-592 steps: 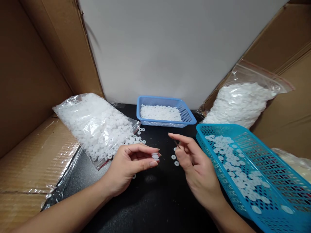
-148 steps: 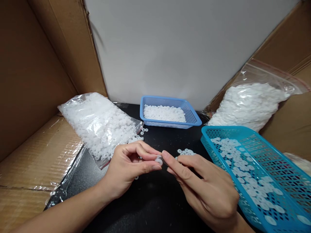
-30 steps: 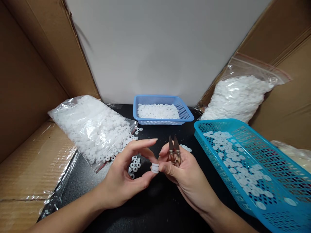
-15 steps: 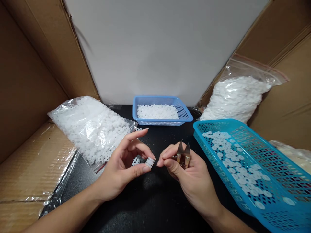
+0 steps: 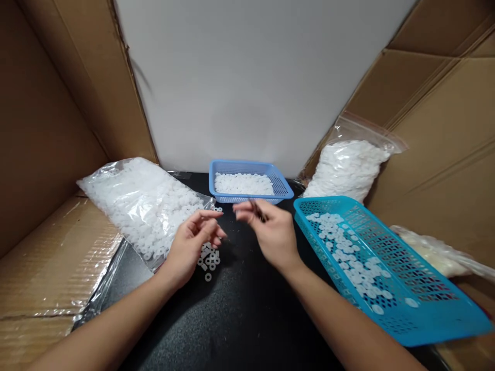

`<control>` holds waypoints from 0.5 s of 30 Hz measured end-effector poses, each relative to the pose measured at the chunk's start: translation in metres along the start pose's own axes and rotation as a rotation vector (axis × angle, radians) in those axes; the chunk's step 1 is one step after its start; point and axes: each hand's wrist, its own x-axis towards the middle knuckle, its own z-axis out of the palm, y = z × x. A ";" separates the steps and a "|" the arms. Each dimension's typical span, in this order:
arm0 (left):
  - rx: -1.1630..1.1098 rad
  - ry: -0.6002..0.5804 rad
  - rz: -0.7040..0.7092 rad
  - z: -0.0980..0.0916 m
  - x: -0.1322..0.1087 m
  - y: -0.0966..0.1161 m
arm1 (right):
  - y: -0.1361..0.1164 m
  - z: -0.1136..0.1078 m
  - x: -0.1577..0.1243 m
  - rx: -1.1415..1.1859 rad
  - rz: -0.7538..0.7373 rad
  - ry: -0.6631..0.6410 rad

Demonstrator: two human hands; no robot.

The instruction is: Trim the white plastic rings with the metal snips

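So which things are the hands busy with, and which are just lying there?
Busy with: small snips in the right hand; loose white rings by the left hand.
Lying about: blue basket, teal basket, left bag, right bag.

The right hand (image 5: 266, 233) is motion-blurred. The thin dark object (image 5: 257, 209) at its fingertips cannot be identified, nor the grip confirmed. The left hand (image 5: 192, 246) curls inward, and what its fingers hold is not discernible. It covers part of the loose white rings (image 5: 209, 260) beneath it. The bag (image 5: 433, 253) far right of the right hand is cut off by the frame edge.
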 end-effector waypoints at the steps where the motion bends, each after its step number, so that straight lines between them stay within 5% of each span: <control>1: 0.015 0.068 0.054 -0.003 0.003 -0.001 | 0.009 0.000 0.015 -0.046 0.024 0.048; 4: 0.022 0.190 0.159 -0.012 0.011 -0.002 | 0.038 -0.001 0.058 -0.183 0.068 0.119; 7: 0.028 0.269 0.238 -0.019 0.015 -0.003 | 0.056 0.005 0.073 -0.283 0.061 0.086; 15: -0.005 0.314 0.288 -0.019 0.015 -0.006 | 0.078 0.051 0.013 -0.376 -0.015 -0.340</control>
